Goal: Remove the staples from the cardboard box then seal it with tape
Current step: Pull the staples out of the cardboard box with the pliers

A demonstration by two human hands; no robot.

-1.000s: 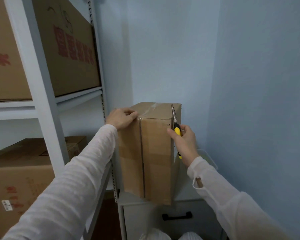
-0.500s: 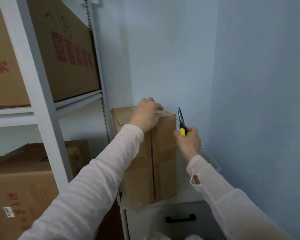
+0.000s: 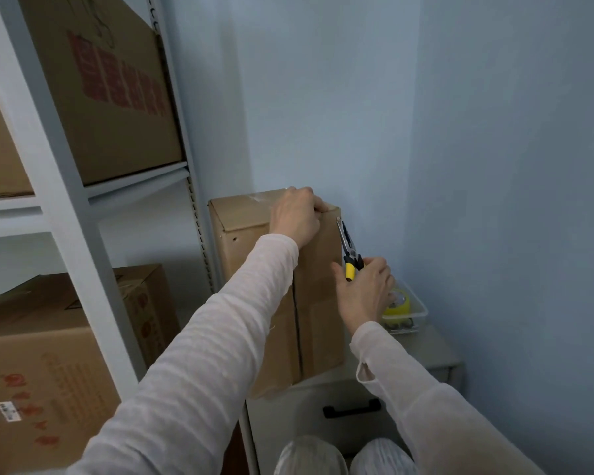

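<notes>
the right hand (image 3: pixel 364 289) curls round the yellow-and-black handles of the pliers (image 3: pixel 349 250), wrist raised, the nose pointing up along the upper right edge of the cardboard box (image 3: pixel 318 313). the left hand (image 3: pixel 297 216) reaches across, fingers hooked over the box's top edge, gripping it. the box stands upright on a grey cabinet (image 3: pixel 432 351). just right of it a clear tray (image 3: pixel 420 311) holds a yellow tape roll (image 3: pixel 398 303). a white shelf rack (image 3: pixel 67 214) with other cartons (image 3: pixel 110 97) stands to the left, against pale blue walls.
</notes>
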